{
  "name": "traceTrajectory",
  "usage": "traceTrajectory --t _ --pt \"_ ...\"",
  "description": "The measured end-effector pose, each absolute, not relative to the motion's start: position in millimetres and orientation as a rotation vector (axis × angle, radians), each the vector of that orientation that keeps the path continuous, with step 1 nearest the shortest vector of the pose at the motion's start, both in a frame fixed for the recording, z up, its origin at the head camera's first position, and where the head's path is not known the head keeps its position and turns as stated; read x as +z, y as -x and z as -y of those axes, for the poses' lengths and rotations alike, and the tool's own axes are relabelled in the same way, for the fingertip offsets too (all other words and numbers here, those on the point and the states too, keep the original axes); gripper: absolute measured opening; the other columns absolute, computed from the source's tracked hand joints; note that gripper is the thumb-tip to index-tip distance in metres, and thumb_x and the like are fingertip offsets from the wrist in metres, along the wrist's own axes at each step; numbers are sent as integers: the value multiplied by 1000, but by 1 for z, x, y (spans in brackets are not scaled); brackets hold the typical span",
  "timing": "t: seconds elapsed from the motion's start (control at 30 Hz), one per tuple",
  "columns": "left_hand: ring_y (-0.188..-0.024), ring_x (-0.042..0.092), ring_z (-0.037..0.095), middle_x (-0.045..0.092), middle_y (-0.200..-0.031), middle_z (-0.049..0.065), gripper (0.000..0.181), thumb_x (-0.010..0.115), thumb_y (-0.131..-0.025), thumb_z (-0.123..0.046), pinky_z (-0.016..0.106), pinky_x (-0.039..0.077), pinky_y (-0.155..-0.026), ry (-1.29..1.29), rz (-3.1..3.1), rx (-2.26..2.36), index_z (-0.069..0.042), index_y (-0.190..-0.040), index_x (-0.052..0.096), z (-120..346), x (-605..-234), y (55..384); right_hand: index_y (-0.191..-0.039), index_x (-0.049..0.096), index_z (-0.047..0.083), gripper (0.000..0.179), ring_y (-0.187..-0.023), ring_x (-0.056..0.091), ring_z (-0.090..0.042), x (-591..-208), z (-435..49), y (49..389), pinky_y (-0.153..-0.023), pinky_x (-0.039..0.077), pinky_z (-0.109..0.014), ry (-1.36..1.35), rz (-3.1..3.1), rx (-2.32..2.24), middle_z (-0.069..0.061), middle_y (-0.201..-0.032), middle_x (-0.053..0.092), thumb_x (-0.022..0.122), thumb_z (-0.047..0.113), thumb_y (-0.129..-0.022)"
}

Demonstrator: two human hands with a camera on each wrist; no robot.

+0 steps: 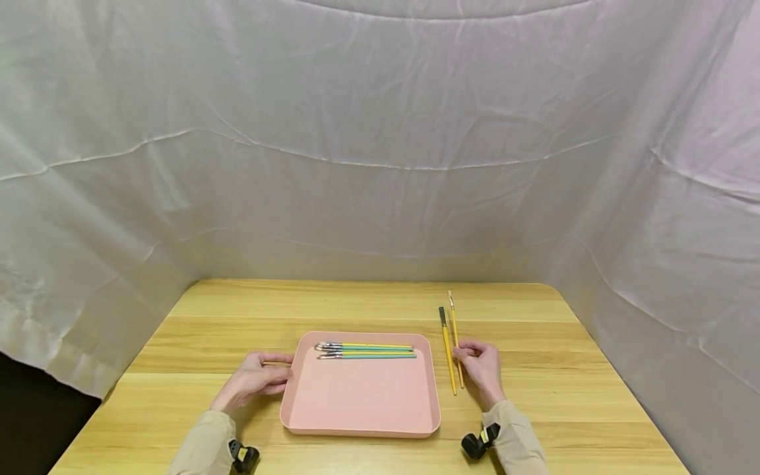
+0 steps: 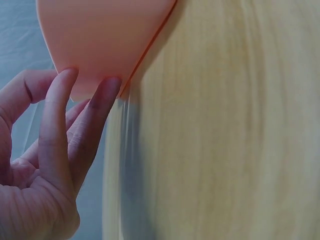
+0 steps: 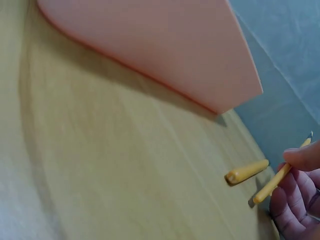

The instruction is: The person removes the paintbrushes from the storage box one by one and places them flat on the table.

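Between the hands lies a shallow pink tray [image 1: 362, 402] on the table. Along its far side rest several paintbrushes [image 1: 368, 355] with yellow and green handles. My left hand [image 1: 255, 379] is at the tray's left end, its extended fingertips touching the outer wall [image 2: 95, 45]. To the right of the tray, my right hand [image 1: 482, 366] pinches a thin yellow-handled paintbrush [image 1: 454, 323] between thumb and fingers, its pale bristles pointing away from me. Just left of it lies a thicker yellow paintbrush [image 1: 448, 349] with dark bristles, roughly parallel.
The wooden table [image 1: 237, 316] has rounded far corners. Grey-white cloth [image 1: 380, 211] hangs around its back and sides. Black wrist cameras [image 1: 479, 442] are strapped over both beige sleeves.
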State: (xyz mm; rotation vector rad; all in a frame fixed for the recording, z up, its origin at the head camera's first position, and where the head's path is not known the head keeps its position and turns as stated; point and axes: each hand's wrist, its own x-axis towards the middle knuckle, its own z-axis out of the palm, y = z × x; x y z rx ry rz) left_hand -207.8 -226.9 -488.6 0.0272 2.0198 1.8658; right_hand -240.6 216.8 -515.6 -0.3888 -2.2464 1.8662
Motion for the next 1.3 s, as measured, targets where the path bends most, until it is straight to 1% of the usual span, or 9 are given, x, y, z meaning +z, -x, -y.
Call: traceTrajectory --t 0.1,0.23,0.33,0.5,0.77,0.9,1.07,1.3 --pt "-83 73 8 77 -101 12 53 67 -91 -1 19 63 -69 -32 -2015 1868 21 -135 47 227 -489 208 -104 69 -16 23 -60 60 -6 -517 -219 242 -51 52 -17 393 2300 1800 5 -67 65 71 -3 -85" --pt "-83 73 9 77 -100 12 52 67 -91 -1 19 63 -70 -41 -2011 1869 21 -135 47 228 -489 209 -103 70 -13 22 -59 61 -7 -519 -221 244 -50 53 -18 385 2364 1732 -1 -71 68 71 -1 -85" --pt "-83 73 9 77 -100 12 52 67 -91 -1 20 63 -70 -40 -2013 1868 21 -135 47 228 -489 209 -101 71 -10 21 -58 60 -8 -519 -223 245 -50 54 -19 376 2436 1650 -4 -74 70 73 3 -85" --pt "-83 73 9 77 -101 13 52 66 -91 -1 20 63 -70 -39 -2022 1864 21 -135 47 228 -489 209 -98 73 -6 21 -58 60 -7 -518 -224 247 -53 54 -19 374 2534 1518 -5 -75 70 75 8 -83" --pt "-83 73 9 77 -100 13 52 66 -91 0 20 63 -69 -40 -2026 1867 21 -134 47 228 -490 210 -99 74 -8 22 -57 63 -8 -515 -223 246 -54 55 -20 330 2609 1454 -11 -77 73 74 8 -83" --pt "-83 73 9 77 -100 13 51 66 -91 0 20 63 -69 -37 -2032 1861 21 -134 48 229 -491 210 -98 75 -7 21 -57 63 -8 -515 -222 244 -55 55 -20 327 2625 1428 -12 -77 73 75 8 -83" --pt "-82 73 9 77 -100 13 51 66 -91 0 20 63 -69 -31 -2031 1863 21 -134 48 229 -493 210 -96 76 -5 20 -58 62 -6 -516 -223 244 -55 55 -19 326 2636 1392 -9 -76 73 77 10 -83" --pt "-82 73 9 77 -98 11 52 66 -91 0 19 63 -69 -21 -2023 1870 20 -135 48 229 -492 211 -94 77 -3 20 -58 61 -4 -516 -224 245 -56 54 -19 288 2648 1349 -9 -74 73 78 12 -82"
